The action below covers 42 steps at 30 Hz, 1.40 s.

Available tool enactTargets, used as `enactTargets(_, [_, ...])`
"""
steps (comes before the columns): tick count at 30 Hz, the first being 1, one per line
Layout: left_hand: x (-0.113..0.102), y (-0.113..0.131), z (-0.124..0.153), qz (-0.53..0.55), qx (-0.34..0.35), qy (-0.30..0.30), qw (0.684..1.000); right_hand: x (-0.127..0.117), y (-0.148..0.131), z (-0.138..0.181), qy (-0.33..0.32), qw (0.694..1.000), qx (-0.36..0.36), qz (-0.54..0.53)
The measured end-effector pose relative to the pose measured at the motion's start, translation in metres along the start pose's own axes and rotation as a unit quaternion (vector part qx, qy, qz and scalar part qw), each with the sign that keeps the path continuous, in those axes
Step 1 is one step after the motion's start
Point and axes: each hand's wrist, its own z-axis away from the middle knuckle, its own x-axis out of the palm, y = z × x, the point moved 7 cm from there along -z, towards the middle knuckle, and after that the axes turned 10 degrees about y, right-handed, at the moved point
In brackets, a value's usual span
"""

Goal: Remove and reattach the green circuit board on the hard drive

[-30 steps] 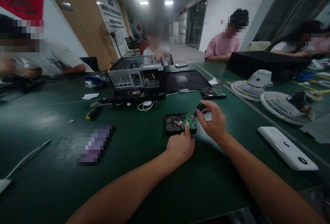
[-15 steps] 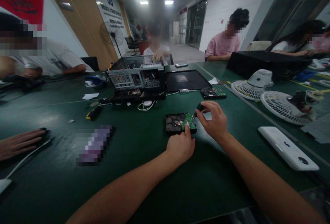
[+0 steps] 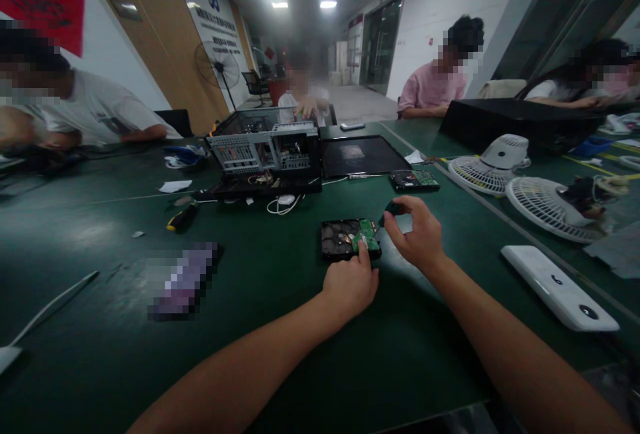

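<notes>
A black hard drive with a green circuit board lies on the green table in front of me. My left hand is curled, its forefinger pressing on the near edge of the green board. My right hand is closed round the dark handle of a screwdriver, whose tip points down at the drive's right side.
An opened computer case and a black side panel stand behind the drive. A second drive lies further right. Two white fan grilles, a white device, a yellow-black screwdriver. Several people sit around the table.
Another person's hand that reached in at the left edge half a second ago has withdrawn. My right hand shifted slightly on the screwdriver handle; the drive and my left hand stayed put.
</notes>
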Motion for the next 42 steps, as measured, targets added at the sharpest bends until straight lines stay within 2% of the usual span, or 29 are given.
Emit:
enactTargets(15, [0.002, 0.0, 0.0, 0.007, 0.006, 0.0, 1.0, -0.002, -0.011, -0.007, -0.015, 1.0, -0.019, -0.016])
enactTargets(25, [0.001, 0.0, 0.0, 0.012, 0.009, 0.001, 1.0, -0.001, -0.003, -0.003, 0.018, 1.0, -0.01, -0.006])
enactTargets(32, [0.004, 0.0, -0.001, 0.005, 0.009, 0.004, 1.0, 0.0, -0.002, -0.002, 0.027, 0.999, -0.004, -0.044])
enactTargets(42, [0.004, 0.0, -0.001, 0.007, 0.004, 0.0, 1.0, -0.003, -0.005, -0.002, 0.034, 0.998, -0.055, -0.005])
